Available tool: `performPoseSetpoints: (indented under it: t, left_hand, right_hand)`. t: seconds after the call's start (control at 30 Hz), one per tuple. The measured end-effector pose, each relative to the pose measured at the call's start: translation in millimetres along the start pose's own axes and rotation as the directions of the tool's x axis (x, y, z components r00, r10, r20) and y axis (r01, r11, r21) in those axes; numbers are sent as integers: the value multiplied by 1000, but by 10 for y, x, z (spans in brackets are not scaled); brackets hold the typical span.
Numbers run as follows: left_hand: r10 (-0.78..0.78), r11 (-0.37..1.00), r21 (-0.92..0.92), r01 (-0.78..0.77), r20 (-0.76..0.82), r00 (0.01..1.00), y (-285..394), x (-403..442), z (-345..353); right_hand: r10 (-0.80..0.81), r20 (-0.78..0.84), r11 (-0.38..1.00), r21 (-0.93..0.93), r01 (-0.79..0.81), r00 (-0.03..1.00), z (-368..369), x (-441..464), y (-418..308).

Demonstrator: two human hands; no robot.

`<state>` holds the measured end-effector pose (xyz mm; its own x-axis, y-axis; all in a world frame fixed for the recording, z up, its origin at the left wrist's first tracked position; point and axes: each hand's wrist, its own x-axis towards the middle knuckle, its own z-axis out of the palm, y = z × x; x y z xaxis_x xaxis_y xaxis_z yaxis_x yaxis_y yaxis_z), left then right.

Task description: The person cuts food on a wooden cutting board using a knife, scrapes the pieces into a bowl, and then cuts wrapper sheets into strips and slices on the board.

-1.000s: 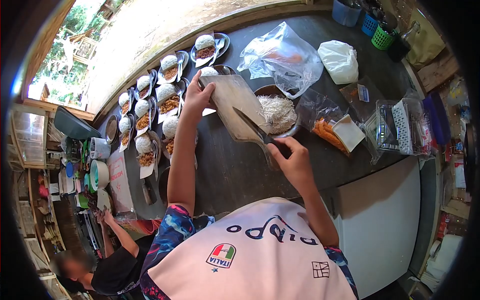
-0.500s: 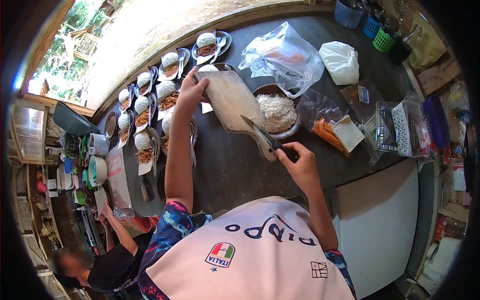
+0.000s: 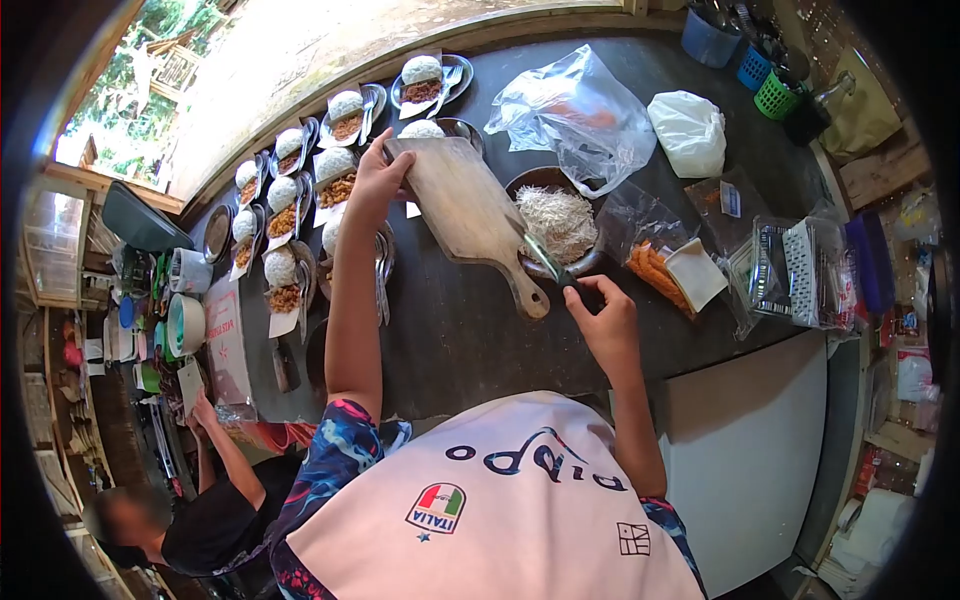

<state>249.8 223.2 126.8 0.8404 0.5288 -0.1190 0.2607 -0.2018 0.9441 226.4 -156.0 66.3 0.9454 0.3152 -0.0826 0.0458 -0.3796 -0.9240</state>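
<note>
My left hand (image 3: 378, 185) grips the far left corner of a wooden cutting board (image 3: 455, 195), held tilted above the dark table. My right hand (image 3: 608, 322) is closed around the dark handle of a knife (image 3: 545, 256). The blade points away from me, beside the board's handle and over the near rim of a bowl (image 3: 583, 262). Fine white shreds (image 3: 556, 222) are heaped in that bowl, close to the board's right edge. The board partly hides a plate with a rice mound (image 3: 421, 130) behind it.
Several plates of rice with brown toppings (image 3: 345, 115) line the table's left side. Plastic bags (image 3: 575, 105), a white bag (image 3: 687, 135), orange fried food (image 3: 660, 275) and clear containers (image 3: 785, 270) lie to the right. Another person (image 3: 225, 500) stands at lower left.
The knife has swung right, off the board's handle, to the side near the bowl. My right hand has shifted slightly right. The board stays in my left hand.
</note>
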Motion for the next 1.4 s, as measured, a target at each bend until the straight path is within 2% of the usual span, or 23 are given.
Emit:
performPoseSetpoints:
  t: [0.1, 0.2, 0.23, 0.33, 0.37, 0.47, 0.6, 0.67, 0.8, 0.87, 0.93, 1.0, 1.07, 1.2, 1.23, 1.33, 1.4]
  left_hand:
    - [5, 1000, -10, -6, -11, 1000, 5, -49, 19]
    - [15, 999, -42, -15, -10, 1000, 56, -135, 14]
    - [19, 998, -58, -19, -14, 1000, 53, -172, -9]
    - [45, 990, -135, -47, -13, 999, 5, -297, -176]
    - [33, 992, -124, -39, -48, 998, -13, -416, -217]
    - [37, 968, -242, -70, -138, 990, -204, -688, -291]
    - [0, 955, -290, -63, -211, 978, -458, -1214, -325]
    - [-21, 934, -349, -76, -265, 964, -562, -1497, -265]
    - [-126, 871, -487, -67, -354, 927, -813, -2053, -74]
    - [-187, 847, -528, -57, -398, 898, -945, -2312, 67]
    - [-197, 832, -550, -80, -426, 883, -1104, -2496, 219]
    - [-189, 813, -570, -121, -454, 871, -1217, -2622, 368]
    - [-209, 800, -590, -114, -452, 867, -1224, -2728, 516]
    - [-234, 785, -610, -109, -455, 859, -1289, -2750, 800]
    - [-240, 781, -616, -102, -447, 862, -1304, -2748, 861]
    - [-241, 765, -636, -96, -422, 874, -1276, -2753, 1035]
    - [-231, 764, -637, -106, -423, 876, -1301, -2757, 1127]
  right_hand:
    - [-105, 36, 993, -45, 107, 994, 48, -29, -67]
    - [-69, -94, 990, -127, 57, 993, 97, 86, 157]
    - [-12, -108, 992, -125, -1, 994, 70, 104, 209]
    - [33, -49, 999, -25, -34, 998, -73, 78, 225]
    - [49, -38, 998, -45, -50, 998, -112, 84, 237]
    - [-16, -71, 972, -237, -2, 997, -231, 134, 104]
    - [-101, -52, 935, -346, 77, 994, -259, 392, 119]
    - [-163, -33, 923, -357, 141, 986, -248, 548, 137]
    - [-169, -12, 923, -351, 154, 986, -299, 653, -63]
    - [-200, -74, 895, -419, 152, 977, -295, 655, -97]
    - [-221, -121, 860, -491, 135, 968, -265, 662, -39]
    - [-217, -97, 860, -490, 143, 971, -187, 640, 37]
    - [-193, -78, 881, -452, 138, 978, -101, 610, 83]
    - [-254, -114, 831, -534, 156, 960, -78, 616, 123]
    - [-291, -101, 820, -539, 194, 951, -93, 617, 145]
    - [-304, -153, 819, -547, 176, 940, -140, 462, 108]
    - [-327, -121, 818, -533, 216, 937, -198, 364, 114]
